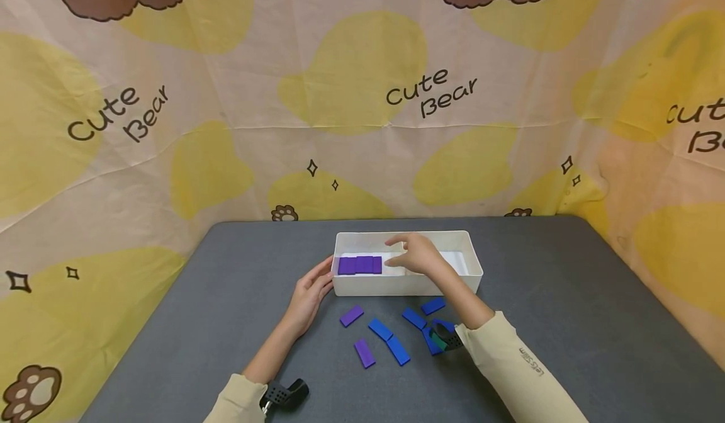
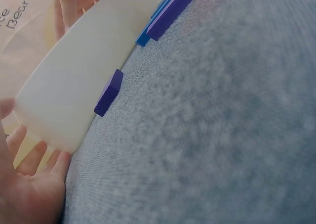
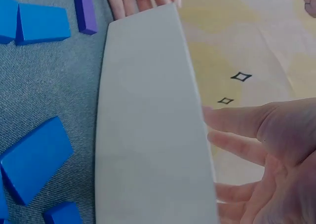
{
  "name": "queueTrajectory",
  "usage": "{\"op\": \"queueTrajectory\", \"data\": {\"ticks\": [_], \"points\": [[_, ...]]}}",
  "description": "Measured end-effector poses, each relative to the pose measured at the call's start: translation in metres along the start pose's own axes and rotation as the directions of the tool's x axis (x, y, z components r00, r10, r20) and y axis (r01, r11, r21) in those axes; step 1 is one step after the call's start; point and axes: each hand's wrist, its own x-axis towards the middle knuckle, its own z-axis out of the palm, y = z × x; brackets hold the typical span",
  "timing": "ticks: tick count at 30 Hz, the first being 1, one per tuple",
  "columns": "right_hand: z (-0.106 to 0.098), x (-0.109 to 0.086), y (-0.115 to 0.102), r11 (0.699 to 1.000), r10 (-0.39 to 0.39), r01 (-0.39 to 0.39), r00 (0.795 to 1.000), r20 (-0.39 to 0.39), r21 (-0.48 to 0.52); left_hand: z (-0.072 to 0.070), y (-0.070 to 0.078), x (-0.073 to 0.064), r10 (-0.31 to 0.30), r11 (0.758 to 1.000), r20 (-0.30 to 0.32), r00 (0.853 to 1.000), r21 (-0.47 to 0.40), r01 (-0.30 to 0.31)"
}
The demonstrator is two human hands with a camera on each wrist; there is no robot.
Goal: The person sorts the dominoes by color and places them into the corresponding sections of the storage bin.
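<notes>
A long white box (image 1: 396, 286) stands on the grey table. Inside its left part lie several purple blocks (image 1: 364, 265) side by side. My left hand (image 1: 306, 298) touches the box's left end with extended fingers, also visible in the left wrist view. Over the box's middle, just right of those blocks, is my right hand (image 1: 420, 254), thumb and fingers spread apart. Nothing shows between them. In the right wrist view, the front wall (image 3: 148, 110) hides the box's inside and part of the right fingers.
In front of the box lie two loose purple blocks, one nearer the box (image 1: 352, 316) and one farther off (image 1: 365, 354). Several blue blocks (image 1: 398, 350) are scattered to their right, some partly under the right wrist. A printed cloth (image 1: 351, 83) hangs behind the table (image 1: 272, 253).
</notes>
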Motion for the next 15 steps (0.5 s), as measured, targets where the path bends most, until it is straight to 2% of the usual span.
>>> {"op": "queueTrajectory", "data": {"ticks": [10, 15], "points": [[-0.005, -0.021, -0.005, 0.996, -0.083, 0.084, 0.996, -0.038, 0.012, 0.001, 0.0, 0.0, 0.0, 1.0, 0.001, 1.0, -0.003, 0.0], [-0.003, -0.034, -0.007, 0.991, -0.12, 0.123, 0.991, -0.054, 0.052, 0.001, -0.001, 0.0, 0.002, 1.0, -0.002, 1.0, -0.001, -0.002]]}}
